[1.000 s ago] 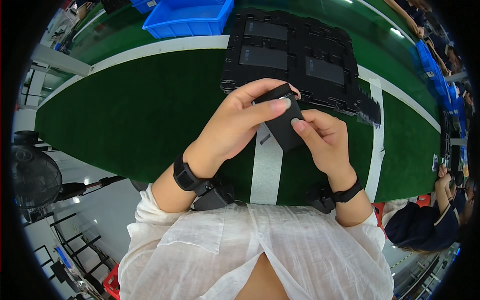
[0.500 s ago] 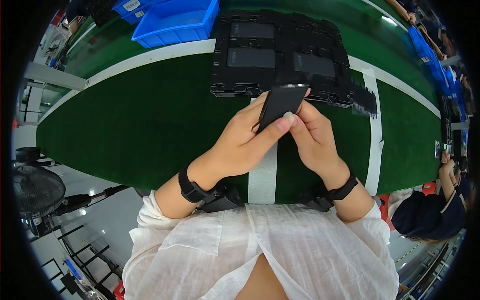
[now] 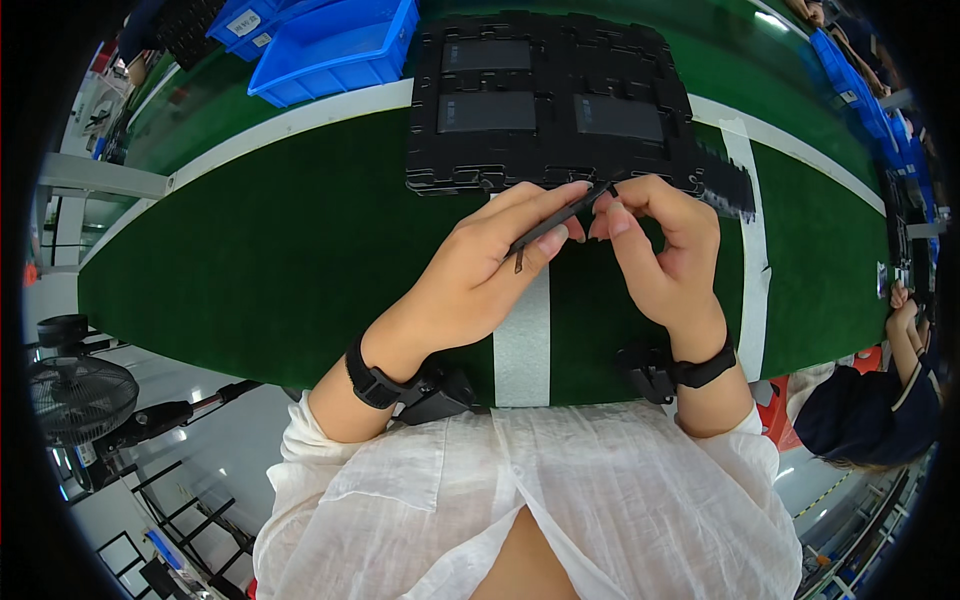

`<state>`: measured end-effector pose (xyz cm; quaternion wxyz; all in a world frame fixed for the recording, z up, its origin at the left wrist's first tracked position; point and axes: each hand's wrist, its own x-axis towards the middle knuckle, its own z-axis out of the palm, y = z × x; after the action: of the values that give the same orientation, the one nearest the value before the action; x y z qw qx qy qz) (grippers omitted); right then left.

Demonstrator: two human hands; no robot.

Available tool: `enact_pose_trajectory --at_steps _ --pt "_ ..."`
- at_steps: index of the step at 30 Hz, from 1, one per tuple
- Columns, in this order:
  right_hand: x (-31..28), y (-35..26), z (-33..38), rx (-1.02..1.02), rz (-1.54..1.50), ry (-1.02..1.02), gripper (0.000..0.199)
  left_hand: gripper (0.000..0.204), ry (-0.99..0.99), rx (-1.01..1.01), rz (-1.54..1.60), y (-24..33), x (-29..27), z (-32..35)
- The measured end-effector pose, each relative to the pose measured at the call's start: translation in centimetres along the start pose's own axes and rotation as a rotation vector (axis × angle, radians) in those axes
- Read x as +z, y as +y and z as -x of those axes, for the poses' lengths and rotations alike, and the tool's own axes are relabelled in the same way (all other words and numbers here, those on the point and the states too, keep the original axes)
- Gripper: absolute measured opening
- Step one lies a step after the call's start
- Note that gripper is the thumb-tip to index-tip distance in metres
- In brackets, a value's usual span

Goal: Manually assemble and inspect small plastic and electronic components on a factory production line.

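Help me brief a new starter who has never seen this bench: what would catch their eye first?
Front and centre, the left hand and right hand pinch a thin flat black part edge-on above the green belt. Just behind them lies a black compartmented tray holding dark panels, with a blue bin at the far left.

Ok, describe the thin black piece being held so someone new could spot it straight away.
Start at the green belt and its grey stripe. Above the stripe, both hands meet, left hand and right hand. Between their fingertips is the thin black piece, seen edge-on and lifted, unlike the flat parts seated in the black tray behind.
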<state>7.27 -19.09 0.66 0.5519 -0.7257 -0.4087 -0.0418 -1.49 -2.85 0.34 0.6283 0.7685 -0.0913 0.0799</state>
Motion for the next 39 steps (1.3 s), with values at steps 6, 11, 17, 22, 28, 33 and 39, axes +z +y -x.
enact_pose_trajectory --at_steps 6,11,17,22,28,33,39 --pt "0.0 -0.1 0.0 -0.01 0.05 0.027 0.004 0.033 -0.034 0.051 -0.044 -0.4 0.1 0.0" --pt "0.3 0.0 0.1 -0.013 0.058 0.058 0.006 0.038 -0.038 0.033 -0.045 -0.4 0.2 0.1" --pt "0.2 -0.2 0.1 0.006 0.079 0.061 0.007 0.04 -0.046 0.006 -0.13 -0.6 0.4 0.1" --pt "0.3 -0.3 0.0 0.003 0.063 0.047 0.008 0.044 -0.027 0.017 -0.189 -0.7 0.7 0.2" --pt "0.1 0.1 0.4 0.095 -0.088 -0.064 0.005 0.045 0.009 0.044 -0.247 -0.8 0.8 0.2" --pt "0.0 0.1 0.3 0.103 -0.186 -0.028 0.012 0.043 -0.019 -0.078 0.158 -0.8 0.6 0.3" --pt "2.2 -1.1 0.8 0.212 -0.323 -0.066 0.015 0.059 -0.038 -0.225 0.665 -0.9 1.5 0.7"
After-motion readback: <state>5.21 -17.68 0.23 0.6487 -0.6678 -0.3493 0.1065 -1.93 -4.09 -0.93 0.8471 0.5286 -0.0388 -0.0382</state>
